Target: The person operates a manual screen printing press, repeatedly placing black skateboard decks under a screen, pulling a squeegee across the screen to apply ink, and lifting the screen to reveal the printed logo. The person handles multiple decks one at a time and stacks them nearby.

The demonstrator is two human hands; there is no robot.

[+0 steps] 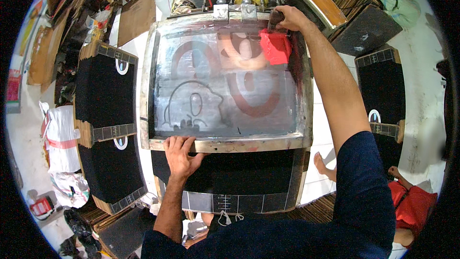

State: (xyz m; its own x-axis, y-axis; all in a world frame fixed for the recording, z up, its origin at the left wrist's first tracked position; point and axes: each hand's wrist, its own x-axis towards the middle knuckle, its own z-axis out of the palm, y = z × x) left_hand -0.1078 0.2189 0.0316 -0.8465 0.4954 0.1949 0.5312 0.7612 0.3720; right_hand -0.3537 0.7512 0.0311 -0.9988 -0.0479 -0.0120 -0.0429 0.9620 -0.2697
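Observation:
A screen printing frame (230,145) lies over a board covered in black fabric (239,172). Through its grey mesh (211,120), parts of a cartoon-like design show in dark lines, with brown and orange areas. My left hand (180,159) grips the frame's near bar, left of its middle, fingers over the top. At the far right corner my right hand (293,18) is closed on a dark squeegee (275,19), partly hidden by the fingers. Just below the squeegee, a thick patch of bright red ink (277,50) lies on the mesh.
Metal hinge clamps (221,12) hold the frame's far side. More black-covered boards stand left (108,91) and right (381,84). A wooden-edged screen (318,0) leans at the far right. Another person's foot (326,167) and red clothing (412,206) show at the right.

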